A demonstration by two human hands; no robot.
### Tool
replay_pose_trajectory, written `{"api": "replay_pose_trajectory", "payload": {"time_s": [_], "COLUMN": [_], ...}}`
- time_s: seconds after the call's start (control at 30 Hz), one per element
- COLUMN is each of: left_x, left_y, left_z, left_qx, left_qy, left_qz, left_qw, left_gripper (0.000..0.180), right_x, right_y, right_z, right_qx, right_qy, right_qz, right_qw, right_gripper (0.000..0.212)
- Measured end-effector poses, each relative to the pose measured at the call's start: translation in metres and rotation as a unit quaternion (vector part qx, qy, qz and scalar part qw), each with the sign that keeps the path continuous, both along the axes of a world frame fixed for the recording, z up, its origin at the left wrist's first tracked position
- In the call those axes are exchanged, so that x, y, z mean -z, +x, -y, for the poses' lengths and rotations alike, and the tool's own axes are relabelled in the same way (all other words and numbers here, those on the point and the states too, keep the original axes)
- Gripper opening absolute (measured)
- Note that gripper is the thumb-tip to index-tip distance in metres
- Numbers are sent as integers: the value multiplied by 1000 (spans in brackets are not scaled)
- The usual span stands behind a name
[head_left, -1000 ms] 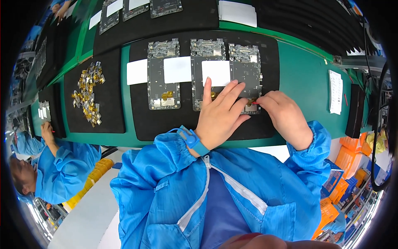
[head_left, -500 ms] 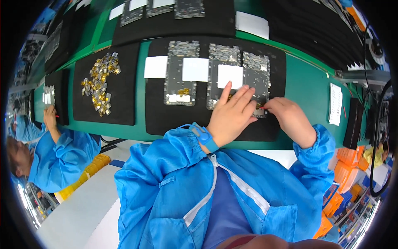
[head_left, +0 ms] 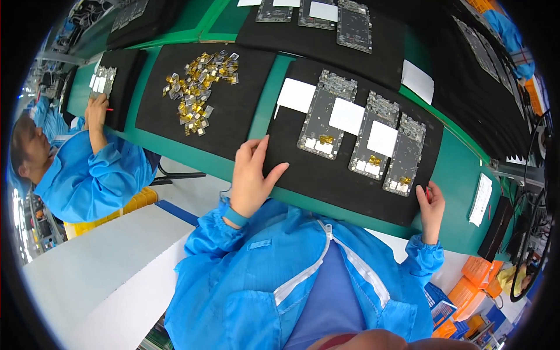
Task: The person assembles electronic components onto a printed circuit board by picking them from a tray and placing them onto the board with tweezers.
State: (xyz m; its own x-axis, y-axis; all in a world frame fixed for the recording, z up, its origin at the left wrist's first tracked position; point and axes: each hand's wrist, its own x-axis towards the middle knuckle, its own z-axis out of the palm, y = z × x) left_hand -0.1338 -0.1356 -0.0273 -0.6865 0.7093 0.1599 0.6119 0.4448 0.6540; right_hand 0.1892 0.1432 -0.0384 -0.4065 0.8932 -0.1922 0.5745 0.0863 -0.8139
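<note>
My left hand (head_left: 252, 178) is open over the near left edge of a black foam mat (head_left: 315, 175), its fingers spread and empty. At the mat's near right edge, my right hand (head_left: 431, 211) closes on a thin red tool (head_left: 428, 191), mostly hidden by the fingers. Between my hands lie three circuit boards: a left one (head_left: 318, 119), a middle one (head_left: 363, 143) and a right one (head_left: 406, 156). Each has a gold tape patch near its lower end. White cards (head_left: 382, 139) partly cover the left and middle boards.
Left of my mat, a second black mat (head_left: 153, 108) bears a heap of small gold-and-silver pieces (head_left: 201, 87). Farther left, a co-worker's hand (head_left: 98, 111) is at another board (head_left: 104, 80). More boards (head_left: 354, 26) lie on the far shelf; a paper sheet (head_left: 481, 199) lies at right.
Both hands have come away from the right board; the left hand moved left, the right toward the mat's near right edge. My view has turned left, shifting the scene rightward.
</note>
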Motion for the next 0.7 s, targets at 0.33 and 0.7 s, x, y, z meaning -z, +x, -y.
{"api": "replay_pose_trajectory", "payload": {"time_s": [0.33, 0.7], "left_x": [-52, -10], "left_y": [-42, -272], "left_z": [17, -137], "left_qx": [78, -99], "left_qy": [-30, 44], "left_qz": [51, -52], "left_qw": [995, 993], "left_gripper": [43, 56], "right_x": [-40, -31], "right_y": [-21, -207], "right_z": [-17, -101], "right_qx": [-33, -156], "right_qy": [86, 233], "right_qz": [48, 93], "right_qw": [995, 955], "right_gripper": [30, 48]}}
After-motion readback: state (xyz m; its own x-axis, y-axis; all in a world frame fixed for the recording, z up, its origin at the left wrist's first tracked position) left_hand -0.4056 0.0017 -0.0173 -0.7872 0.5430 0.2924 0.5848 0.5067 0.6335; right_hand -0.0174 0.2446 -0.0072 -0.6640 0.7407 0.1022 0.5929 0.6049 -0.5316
